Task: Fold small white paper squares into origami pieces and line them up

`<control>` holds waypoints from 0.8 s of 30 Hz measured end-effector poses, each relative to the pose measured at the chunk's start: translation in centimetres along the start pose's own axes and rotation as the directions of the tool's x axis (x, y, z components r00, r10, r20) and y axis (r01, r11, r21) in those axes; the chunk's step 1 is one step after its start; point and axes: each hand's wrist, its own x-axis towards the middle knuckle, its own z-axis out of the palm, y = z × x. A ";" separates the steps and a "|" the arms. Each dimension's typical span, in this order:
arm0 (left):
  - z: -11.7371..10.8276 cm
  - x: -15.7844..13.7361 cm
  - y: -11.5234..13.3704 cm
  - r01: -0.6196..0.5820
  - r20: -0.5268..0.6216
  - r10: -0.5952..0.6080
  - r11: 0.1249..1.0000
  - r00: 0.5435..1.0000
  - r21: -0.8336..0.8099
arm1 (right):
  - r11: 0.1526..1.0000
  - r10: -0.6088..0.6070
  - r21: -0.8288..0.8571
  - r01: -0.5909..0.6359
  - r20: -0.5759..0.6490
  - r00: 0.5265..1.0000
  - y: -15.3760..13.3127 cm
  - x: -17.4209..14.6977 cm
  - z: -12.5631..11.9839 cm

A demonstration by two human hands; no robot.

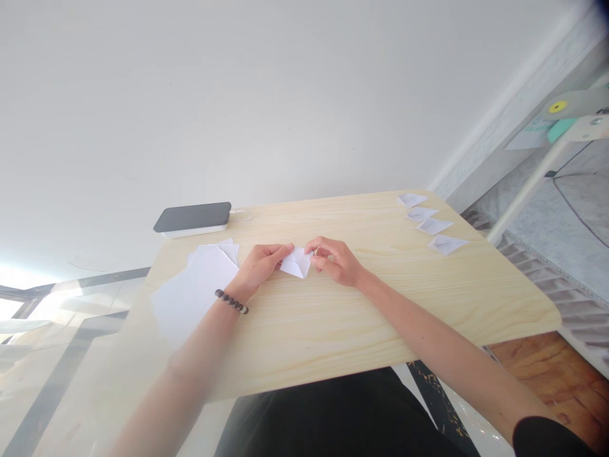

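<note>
A small folded piece of white paper (295,263) is between my two hands, just over the middle of the wooden table. My left hand (261,265) grips its left side, thumb on top, with a dark bead bracelet (231,301) on the wrist. At the upper right edge of the paper, my right hand (337,260) pinches with its thumb and curled index finger. Loose white sheets (190,285) lie to the left, partly behind my left forearm. Several folded paper pieces (447,244) with pointed ends sit in a column at the table's right.
A dark-topped box-like device (195,218) with a white cable (242,214) stands at the table's back left. The light wooden table (380,330) meets a plain wall (285,95) behind. A white metal pole (533,178) rises beyond the right edge.
</note>
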 end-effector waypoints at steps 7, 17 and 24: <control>-0.2 0.0 -0.2 -0.016 0.055 0.017 1.000 0.998 -0.021 | 0.988 0.125 -0.086 -0.130 -0.054 0.991 0.2 0.3 0.5; 0.1 0.2 -0.4 0.062 0.094 -0.035 0.950 0.995 -0.305 | 0.981 0.072 -0.181 -0.076 -0.029 0.997 0.4 0.3 0.4; -0.1 0.3 -0.8 0.042 0.089 -0.017 0.956 0.996 -0.292 | 0.980 0.047 -0.192 -0.054 -0.037 0.998 0.3 0.3 0.4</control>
